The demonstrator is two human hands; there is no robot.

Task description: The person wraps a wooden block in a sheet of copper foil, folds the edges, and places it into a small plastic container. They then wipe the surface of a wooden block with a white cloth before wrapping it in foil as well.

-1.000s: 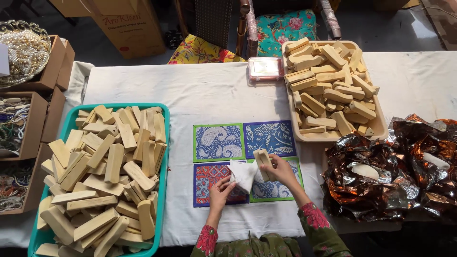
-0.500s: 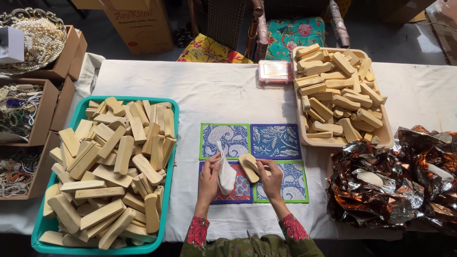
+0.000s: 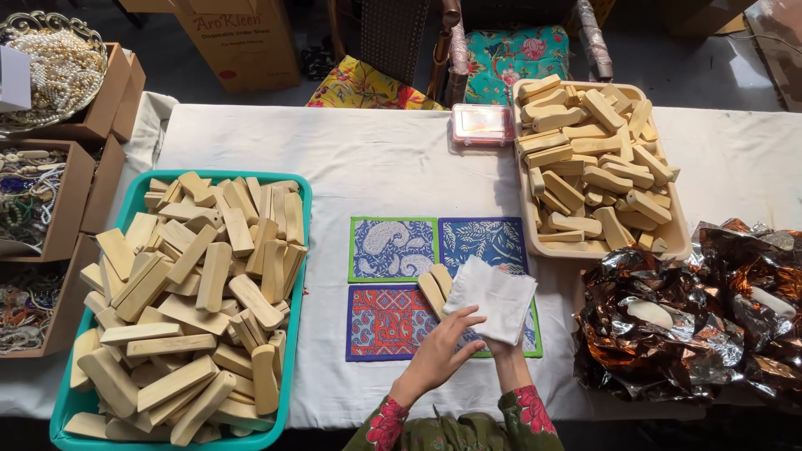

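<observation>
Two bare hands work at the near edge of a desk (image 3: 376, 167) covered in white cloth. The left hand (image 3: 443, 347) lies palm down, its fingers (image 3: 464, 321) spread flat and touching the lower edge of a folded white cloth (image 3: 493, 296); it pins the cloth rather than closing round anything. The right hand (image 3: 504, 347) is mostly hidden beneath that cloth, so I cannot tell how far its fingers are open, though it seems to bear the cloth from below.

Just left of the cloth, touching it, lie a pair of pale wooden blocks (image 3: 434, 288), side by side and tilted. Cloth and blocks rest over four patterned mats (image 3: 393, 250) set in a square: green-edged and blue above, red and green-edged below.

At the left stands a teal tray (image 3: 298, 250) heaped with similar wooden blocks. At the far right is a beige tray (image 3: 678, 242) holding more of them, with a small pink-lidded box (image 3: 481, 124) just beside it. Crumpled copper foil (image 3: 693, 326) lies at the right edge. Cardboard boxes of beads (image 3: 42, 209) stand at the far left.
</observation>
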